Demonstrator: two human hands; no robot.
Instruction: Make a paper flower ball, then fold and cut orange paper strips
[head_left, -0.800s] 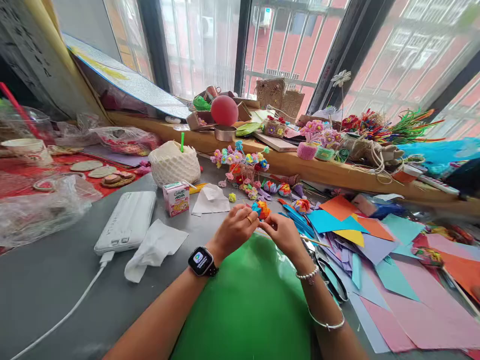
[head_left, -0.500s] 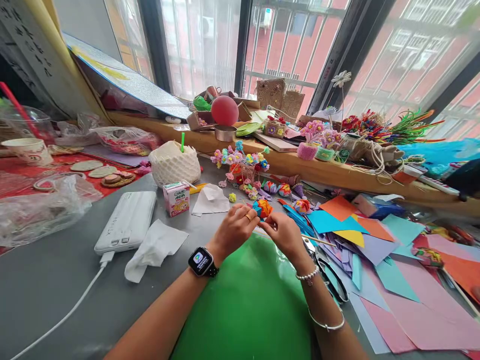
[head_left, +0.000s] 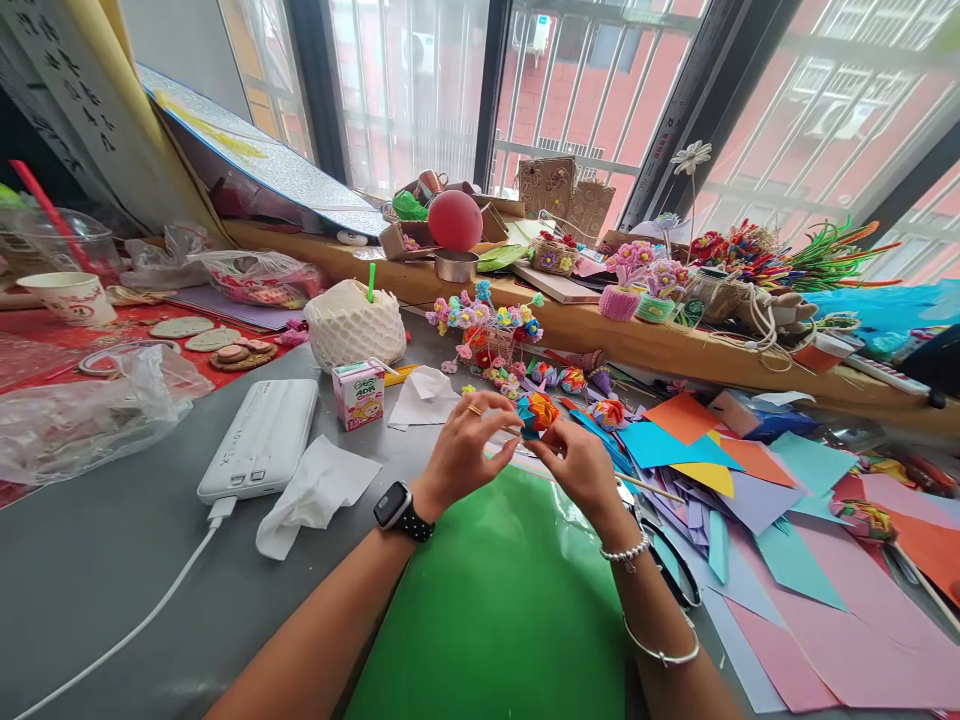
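Note:
In the head view an orange and blue folded-paper flower is up over the table, between my hands. My right hand pinches its lower edge between thumb and fingers. My left hand is at the flower's left side, thumb and fingers apart with a gap between them; whether a fingertip touches the paper I cannot tell. Below both hands lies a shiny green sheet. Scissors with black handles lie partly hidden behind my right wrist.
Coloured paper spreads over the right side. Several finished paper flowers lie behind my hands. To the left stand a white power bank with a cable, crumpled tissue, a pink drink carton and a coconut.
My left hand has loosened from the flower, its fingers spreading apart and shifting left. The flower stays in my right hand, and my left wrist has turned.

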